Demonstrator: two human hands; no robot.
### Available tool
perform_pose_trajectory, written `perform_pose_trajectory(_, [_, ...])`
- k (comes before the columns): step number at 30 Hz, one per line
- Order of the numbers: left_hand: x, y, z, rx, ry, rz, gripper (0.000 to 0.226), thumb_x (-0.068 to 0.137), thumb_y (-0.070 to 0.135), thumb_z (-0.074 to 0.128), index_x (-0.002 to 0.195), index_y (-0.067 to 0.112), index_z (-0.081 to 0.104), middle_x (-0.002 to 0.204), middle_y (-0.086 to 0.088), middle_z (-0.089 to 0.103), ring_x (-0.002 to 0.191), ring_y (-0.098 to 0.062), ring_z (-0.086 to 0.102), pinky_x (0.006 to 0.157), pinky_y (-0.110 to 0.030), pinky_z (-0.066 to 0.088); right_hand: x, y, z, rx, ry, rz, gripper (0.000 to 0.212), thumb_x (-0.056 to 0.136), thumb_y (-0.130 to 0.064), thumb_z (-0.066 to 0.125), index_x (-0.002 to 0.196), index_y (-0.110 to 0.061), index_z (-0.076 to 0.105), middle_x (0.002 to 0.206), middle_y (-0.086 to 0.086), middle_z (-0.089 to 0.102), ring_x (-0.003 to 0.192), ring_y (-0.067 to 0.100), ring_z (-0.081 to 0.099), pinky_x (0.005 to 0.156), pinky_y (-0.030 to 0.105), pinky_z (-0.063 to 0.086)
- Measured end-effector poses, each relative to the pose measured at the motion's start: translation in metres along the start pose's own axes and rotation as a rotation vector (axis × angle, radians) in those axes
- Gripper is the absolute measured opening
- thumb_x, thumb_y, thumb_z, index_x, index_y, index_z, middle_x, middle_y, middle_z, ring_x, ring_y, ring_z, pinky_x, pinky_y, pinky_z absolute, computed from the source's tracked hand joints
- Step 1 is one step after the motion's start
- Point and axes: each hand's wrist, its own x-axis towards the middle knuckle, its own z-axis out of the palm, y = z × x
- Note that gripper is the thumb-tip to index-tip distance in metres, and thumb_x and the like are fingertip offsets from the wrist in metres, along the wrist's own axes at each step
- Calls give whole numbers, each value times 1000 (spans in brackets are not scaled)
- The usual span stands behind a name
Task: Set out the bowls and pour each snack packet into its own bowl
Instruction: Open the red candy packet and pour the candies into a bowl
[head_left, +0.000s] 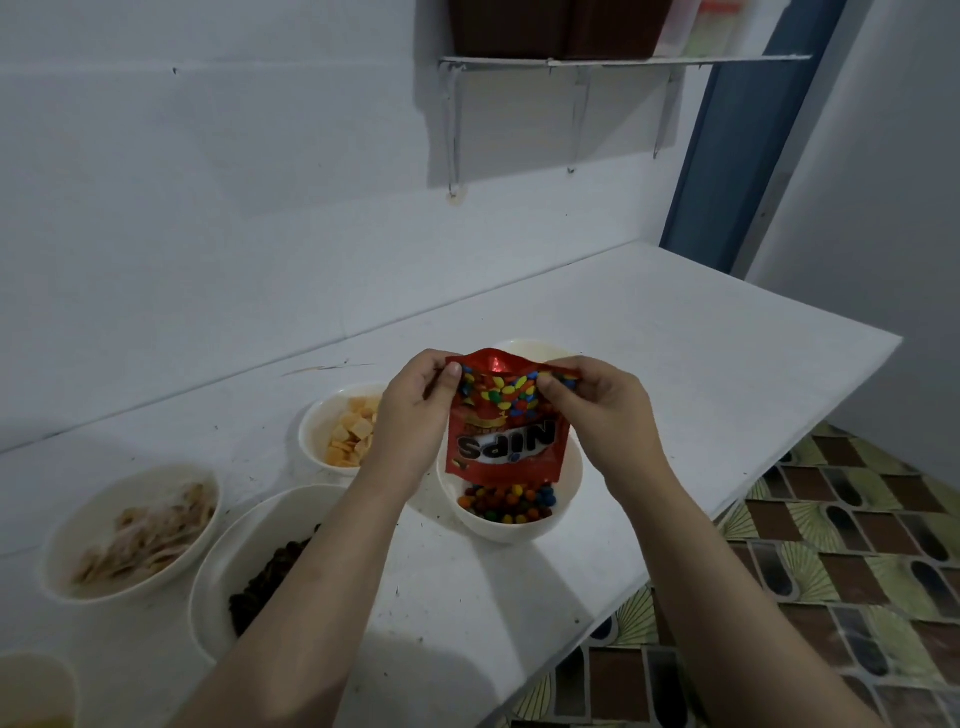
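I see both hands holding a red candy packet (506, 423) upside down over a white bowl (511, 499). The left hand (415, 410) pinches one top corner of the packet, and the right hand (605, 405) pinches the other corner. The open end of the packet points down into the bowl, near the middle of the desk (675, 364). Little candies (506, 503) in many colors already lie in the bottom of the bowl.

At about 10 o'clock from this bowl sits a bowl of yellow squares (343, 428). At about 8 o'clock is a bowl of dark pieces (265, 561), and farther out at 9 o'clock is a bowl of pale chips (132, 535). I think another bowl (524, 347) hides behind the packet at 12 o'clock, but I can only see its edge.

What could go wrong? The candies are round and hard, so I think they could bounce out and roll off the desk if the packet is shaken too hard. Some may stay stuck inside the packet. The left arm also reaches right over the bowl of dark pieces and could bump it.
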Motion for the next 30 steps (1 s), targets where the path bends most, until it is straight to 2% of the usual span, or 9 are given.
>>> perform_pose_trajectory(2, [-3,4,2,-84,-77,-9,3,96,29,59,98,29,61,98,11,69,90,4,65,75,-15,53,-1,-2,0,66,36,-3,9,92,-24,67,98,-25,74,93,-6,77,91,11,73,86,42,60])
perform_pose_trajectory(3, [-4,4,2,-96,-99,-9,11,92,29,64,101,31,59,102,12,68,92,6,64,74,-12,52,-1,-1,-1,102,25,-5,11,93,-24,67,102,-25,72,95,-5,76,92,11,73,86,41,60])
perform_pose_trajectory(8, [0,6,5,-148,-73,-6,24,88,23,71,104,32,56,108,9,67,99,2,64,79,-16,53,1,10,-2,92,-207,104,61,82,-38,76,135,-41,45,121,-10,66,109,13,66,90,34,56])
perform_pose_trajectory(11, [3,7,4,-155,-88,-5,24,87,20,72,104,29,57,107,7,69,98,0,65,80,-18,54,0,16,3,93,-75,152,32,84,-34,75,114,-26,67,105,-8,75,100,17,72,88,37,59])
perform_pose_trajectory(13, [4,6,4,-151,-78,-2,23,88,19,71,105,28,58,107,2,69,100,-5,66,82,-22,55,2,19,4,99,-25,155,24,85,-33,75,107,-26,70,99,-8,77,94,15,73,88,41,59])
perform_pose_trajectory(16, [8,5,1,-136,-4,-13,16,90,19,69,101,25,59,102,-1,68,98,-12,65,79,-23,55,4,18,5,88,-90,127,30,85,-34,75,113,-31,66,104,-9,75,96,14,72,85,40,59])
perform_pose_trajectory(19, [13,4,-3,-132,9,-15,14,89,16,69,95,25,60,97,-5,69,94,-16,66,81,-29,56,5,20,7,51,-100,172,17,86,-32,73,102,-27,74,95,-8,77,92,15,73,87,41,59])
perform_pose_trajectory(24, [21,14,-10,-258,72,-12,14,89,14,68,92,25,59,89,2,69,79,1,67,76,-26,58,4,24,17,-66,-158,232,25,87,-36,71,108,-23,73,98,-8,77,94,12,72,94,40,55])
perform_pose_trajectory(30, [25,12,-15,-271,130,-9,13,89,15,69,93,23,60,87,3,70,80,-2,68,77,-30,58,5,19,21,-113,-211,231,28,88,-38,68,111,-21,72,100,-10,76,94,10,71,93,34,54])
